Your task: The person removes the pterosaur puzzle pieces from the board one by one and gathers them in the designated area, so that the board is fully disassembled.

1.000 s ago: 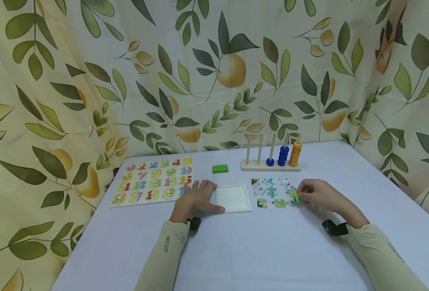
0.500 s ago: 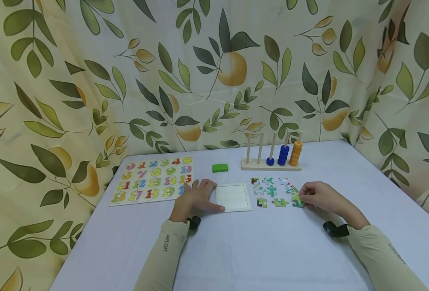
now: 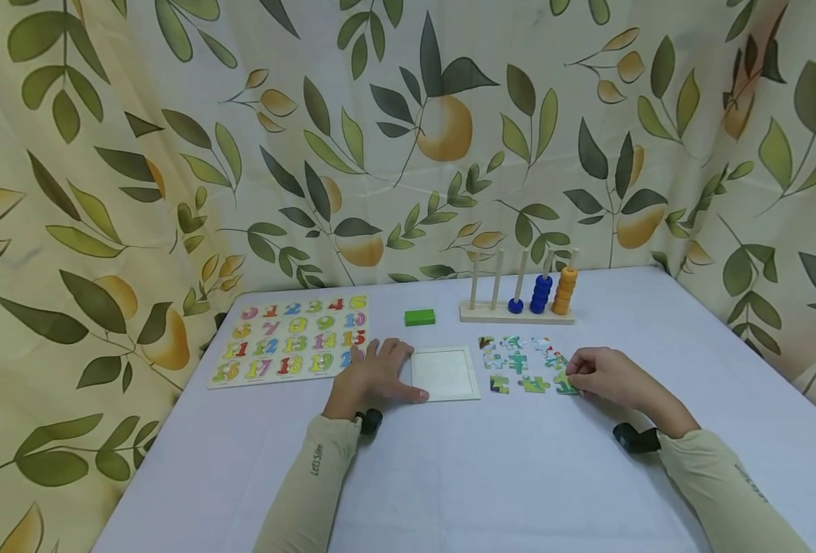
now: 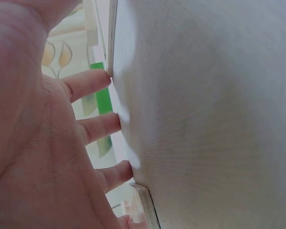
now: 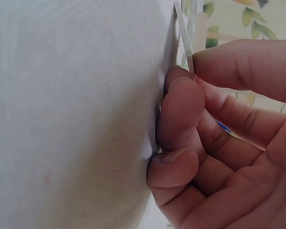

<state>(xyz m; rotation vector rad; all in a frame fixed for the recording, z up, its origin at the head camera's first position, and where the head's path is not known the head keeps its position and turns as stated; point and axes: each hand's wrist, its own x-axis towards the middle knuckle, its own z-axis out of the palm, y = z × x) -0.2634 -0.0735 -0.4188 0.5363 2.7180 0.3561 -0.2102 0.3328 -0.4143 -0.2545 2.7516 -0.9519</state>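
My right hand [image 3: 608, 375] pinches a green jigsaw puzzle piece [image 3: 564, 384] at the bottom right corner of a group of loose pieces. In the right wrist view, this thin piece [image 5: 183, 38] stands tilted, one edge raised off the cloth, between thumb and finger. The other fingers are curled against the table. Spread wide, my left hand [image 3: 372, 378] rests at the left side of a white puzzle tray [image 3: 444, 376], the thumb by its near corner. In the left wrist view, the fingertips touch the cloth beside the tray's edge [image 4: 112, 38].
A number board [image 3: 290, 342] lies left, partly behind my left hand. Beyond the tray is a green block [image 3: 419, 317]. A wooden peg stand [image 3: 477, 312] with blue and orange beads stands at the back. Several puzzle pieces [image 3: 516, 362] lie spaced apart right of the tray.
The piece in my right hand has come down from a more raised tilt to nearly flat, beside the bottom row of pieces. My left hand has stayed by the tray.
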